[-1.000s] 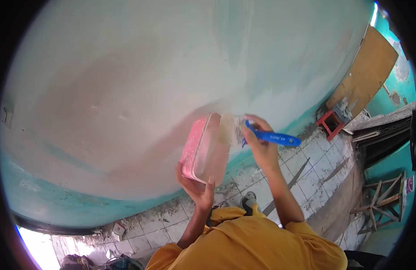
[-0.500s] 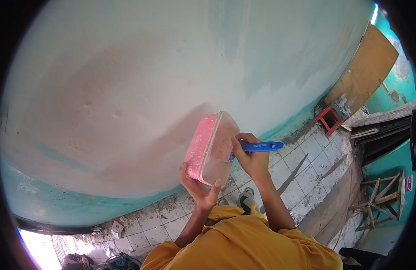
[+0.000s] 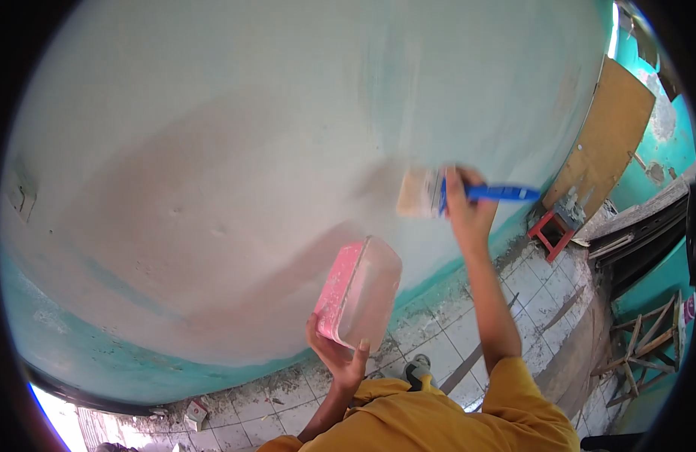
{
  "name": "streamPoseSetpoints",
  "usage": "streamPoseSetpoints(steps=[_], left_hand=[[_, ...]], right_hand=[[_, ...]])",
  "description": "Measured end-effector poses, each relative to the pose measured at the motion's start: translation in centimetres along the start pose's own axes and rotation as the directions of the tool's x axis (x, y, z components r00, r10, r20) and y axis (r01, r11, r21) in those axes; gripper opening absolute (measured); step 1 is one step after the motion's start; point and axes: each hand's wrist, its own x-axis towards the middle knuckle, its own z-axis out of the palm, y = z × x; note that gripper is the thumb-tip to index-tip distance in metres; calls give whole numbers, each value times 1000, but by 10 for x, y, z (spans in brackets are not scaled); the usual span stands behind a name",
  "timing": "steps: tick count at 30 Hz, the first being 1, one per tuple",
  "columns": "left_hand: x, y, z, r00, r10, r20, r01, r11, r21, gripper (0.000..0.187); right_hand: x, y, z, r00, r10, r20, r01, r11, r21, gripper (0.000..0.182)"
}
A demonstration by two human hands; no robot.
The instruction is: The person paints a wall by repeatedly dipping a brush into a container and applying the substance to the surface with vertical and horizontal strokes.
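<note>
A paint-spattered pink plastic tub [image 3: 343, 283] is held tilted in front of me. My left hand [image 3: 339, 360] grips its lower end, thumb over the near rim and fingers behind. Pale residue coats the inside of the tub. My right hand [image 3: 468, 203] is closed round a wide paintbrush with a blue handle [image 3: 506, 193]. Its light bristles [image 3: 415, 193] point left, close to the wall [image 3: 272, 151], above and right of the tub. The wall has a whitish coat, with turquoise showing through in streaks and along the bottom.
On the right, a red stool [image 3: 551, 233] stands by a leaning brown board [image 3: 607, 135]. Farther down is a wooden frame stand [image 3: 649, 339]. Dirt and debris lie on the white floor tiles [image 3: 453, 343] along the wall's foot. A small box [image 3: 196, 413] sits at lower left.
My right hand has lifted the paintbrush out of the tub and moved it up and right to the wall. The tub sits lower in view.
</note>
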Motion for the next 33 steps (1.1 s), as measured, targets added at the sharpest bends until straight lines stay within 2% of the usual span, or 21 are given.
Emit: streamPoseSetpoints(steps=[1, 2, 3, 4, 5, 6, 8, 9, 11, 13, 16, 18, 19, 20, 21, 22, 23, 27, 29, 32, 33], left_hand=[[0, 3, 1, 1000, -23, -3, 23, 1000, 4, 104], [0, 4, 1, 1000, -17, 0, 17, 1000, 4, 104], [1, 5, 2, 1000, -15, -4, 15, 1000, 15, 104], [1, 6, 3, 1000, -15, -8, 15, 1000, 26, 103], [1, 8, 3, 1000, -10, -7, 10, 1000, 27, 103], [0, 10, 3, 1000, -15, -15, 16, 998, 57, 103], [1, 12, 7, 1000, -6, -26, 8, 996, 87, 103], [1, 13, 9, 999, -7, -46, 11, 997, 75, 102], [1, 14, 13, 998, -6, -70, 11, 998, 63, 102], [-1, 15, 15, 994, -41, -103, 49, 996, 70, 103], [-1, 20, 20, 989, -79, -125, 87, 995, 57, 104], [0, 21, 19, 990, -73, -123, 79, 996, 46, 105], [0, 20, 19, 990, -71, -119, 76, 996, 36, 105], [-1, 19, 18, 990, -71, -119, 76, 997, 35, 105], [-1, 19, 17, 991, -71, -109, 78, 995, 62, 105], [-1, 18, 15, 993, -71, -99, 80, 993, 88, 105], [-2, 16, 14, 993, -74, -97, 83, 993, 87, 105], [0, 21, 17, 993, -76, -90, 80, 996, 41, 103], [3, 22, 18, 994, -54, -93, 60, 997, 55, 102], [1, 23, 19, 993, -70, -96, 74, 996, 42, 102], [1, 24, 19, 993, -73, -91, 76, 997, 29, 101]], right_hand=[[27, -16, 10, 998, -51, 22, 51, 998, -21, 21], [53, -28, 19, 957, -280, 81, 286, 955, -76, 25], [80, -39, 24, 842, -516, 158, 540, 803, -251, 31], [99, -57, 33, 751, -625, 214, 659, 690, -299, 33], [111, -70, 40, 645, -713, 276, 760, 557, -335, 34], [119, -70, 40, 643, -716, 272, 761, 557, -333, 34], [135, -65, 38, 396, -784, 478, 914, 287, -285, 38], [125, -64, 32, 394, -725, 564, 909, 218, -355, 37], [104, -42, 17, 442, -564, 698, 897, 281, -341, 36], [81, -14, 0, 410, -446, 796, 906, 301, -298, 31], [72, -24, -8, 445, -299, 844, 832, 488, -265, 31], [95, -45, -4, 487, -262, 833, 795, 528, -299, 34], [117, -55, 3, 432, -405, 806, 869, 425, -252, 36], [134, -73, 12, 485, -434, 759, 846, 453, -282, 31], [154, -85, 27, 485, -531, 694, 870, 370, -325, 24], [165, -105, 35, 472, -630, 617, 881, 366, -300, 21], [175, -119, 39, 388, -717, 578, 915, 226, -334, 23], [166, -114, 45, 340, -795, 502, 926, 189, -328, 31], [135, -76, 32, 401, -637, 658, 913, 223, -341, 37], [85, -29, 5, 318, -387, 865, 940, 249, -235, 34], [73, -23, 4, 351, -316, 881, 903, 364, -229, 33]])
